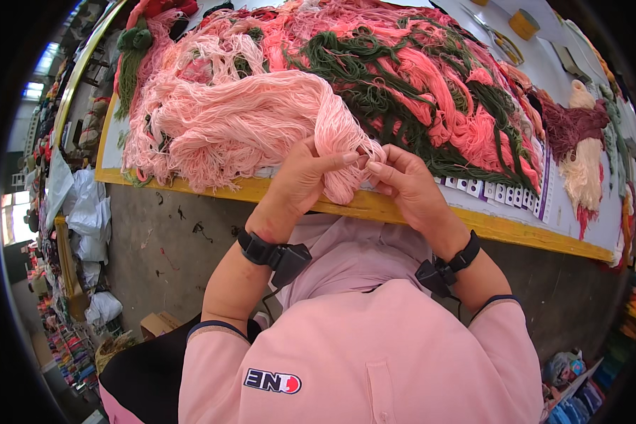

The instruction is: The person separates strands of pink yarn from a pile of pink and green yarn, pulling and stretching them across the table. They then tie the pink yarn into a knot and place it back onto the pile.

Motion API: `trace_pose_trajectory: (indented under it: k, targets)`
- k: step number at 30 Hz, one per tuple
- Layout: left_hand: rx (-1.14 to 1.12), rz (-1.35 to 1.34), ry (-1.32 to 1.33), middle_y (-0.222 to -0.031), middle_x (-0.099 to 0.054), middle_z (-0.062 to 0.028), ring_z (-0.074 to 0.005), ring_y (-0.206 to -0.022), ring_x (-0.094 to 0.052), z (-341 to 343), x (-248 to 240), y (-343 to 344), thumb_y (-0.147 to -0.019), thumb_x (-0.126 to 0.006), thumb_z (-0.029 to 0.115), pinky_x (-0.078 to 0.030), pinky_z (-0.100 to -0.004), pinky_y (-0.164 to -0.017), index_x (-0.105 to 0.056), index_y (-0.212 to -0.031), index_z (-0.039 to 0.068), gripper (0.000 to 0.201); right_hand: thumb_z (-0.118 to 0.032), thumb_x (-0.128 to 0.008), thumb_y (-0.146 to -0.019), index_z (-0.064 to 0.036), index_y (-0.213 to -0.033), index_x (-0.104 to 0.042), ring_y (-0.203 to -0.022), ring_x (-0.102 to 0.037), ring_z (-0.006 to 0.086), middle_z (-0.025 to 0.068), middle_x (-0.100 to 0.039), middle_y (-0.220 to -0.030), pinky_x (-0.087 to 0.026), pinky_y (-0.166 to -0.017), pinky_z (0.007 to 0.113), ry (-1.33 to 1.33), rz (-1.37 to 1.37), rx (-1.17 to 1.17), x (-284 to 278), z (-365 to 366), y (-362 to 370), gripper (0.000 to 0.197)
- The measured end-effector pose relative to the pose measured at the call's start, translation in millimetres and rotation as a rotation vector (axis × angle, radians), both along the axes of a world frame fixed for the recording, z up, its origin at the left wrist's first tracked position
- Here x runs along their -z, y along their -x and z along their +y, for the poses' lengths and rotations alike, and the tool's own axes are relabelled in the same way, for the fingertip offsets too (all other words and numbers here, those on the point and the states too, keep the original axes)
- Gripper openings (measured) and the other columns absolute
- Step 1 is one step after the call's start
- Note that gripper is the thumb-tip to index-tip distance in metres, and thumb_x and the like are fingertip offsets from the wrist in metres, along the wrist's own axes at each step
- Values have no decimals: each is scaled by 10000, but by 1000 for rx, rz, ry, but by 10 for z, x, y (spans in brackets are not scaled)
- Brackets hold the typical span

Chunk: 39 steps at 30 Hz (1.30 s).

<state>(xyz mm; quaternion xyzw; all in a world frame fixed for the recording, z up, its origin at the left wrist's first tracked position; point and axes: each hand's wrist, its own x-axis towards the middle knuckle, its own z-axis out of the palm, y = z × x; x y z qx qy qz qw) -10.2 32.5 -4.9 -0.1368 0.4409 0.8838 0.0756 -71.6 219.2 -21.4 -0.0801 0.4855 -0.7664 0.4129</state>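
Pinching the end of a pale-pink yarn skein (240,106) near frame centre, with left hand (304,175) and right hand (410,185). Running lengthwise toward frame's upper left, nearer left hand.

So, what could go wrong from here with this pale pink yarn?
The pale pink skein could tangle, as loose strands lie where the left hand and right hand meet. Beside it, dark green yarn might snag its strands. Its lower end overlaps the yellow table edge and could slip down.
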Motion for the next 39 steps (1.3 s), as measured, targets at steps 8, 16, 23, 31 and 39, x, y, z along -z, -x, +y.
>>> trace_pose_trajectory:
  k: [8, 16, 23, 31, 39]
  targets:
    - [-1, -7, 12, -1075, -663, -112, -177, -945, -664, -27, 29, -24, -830, -701, 22, -558, -305, -795, -572, -1157, -17, 354, -128, -599, -937, -84, -948, -600, -671, -441, 17, -48, -587, -834, -340, -582, 175, 54, -47, -33, -17, 18, -6, 46]
    - [361, -112, 315, -861, -628, -63, -136, -696, -621, -521, -221, -58, -883, -628, 85, -530, -249, -635, -576, -1054, -59, 229, -188, -557, -967, -21, -929, -581, -682, -453, 55, -31, -528, -797, -372, -604, 221, -227, 311, -240, -75, 169, 94, 173]
    - [-406, 257, -811, -701, -429, -26, -96, -535, -377, -1729, -611, -269, -897, -495, -17, -388, -216, -557, -502, -1153, -137, 283, -153, -492, -997, 9, -971, -597, -839, -515, 83, 22, -582, -956, -408, -769, 246, -61, 459, 251, -410, 668, 346, 195]
    - [-748, 68, 1500, -834, -653, -74, -149, -716, -609, -4425, -445, -1327, -848, -641, 122, -515, -243, -735, -613, -1142, -73, 354, -65, -451, -956, -96, -692, -353, -554, -283, 117, -5, -284, -655, -259, -539, 287, 504, 65, 413, -571, 2260, 1142, 284]
    - [-821, 132, 1405, -874, -558, -18, -64, -748, -506, -3379, -1172, -364, -833, -588, 89, -439, -197, -643, -561, -1099, -3, 283, -111, -454, -960, -54, -1041, -540, -829, -485, 99, 18, -539, -918, -401, -780, 266, -787, 849, 1056, -713, 4013, 1446, 131]
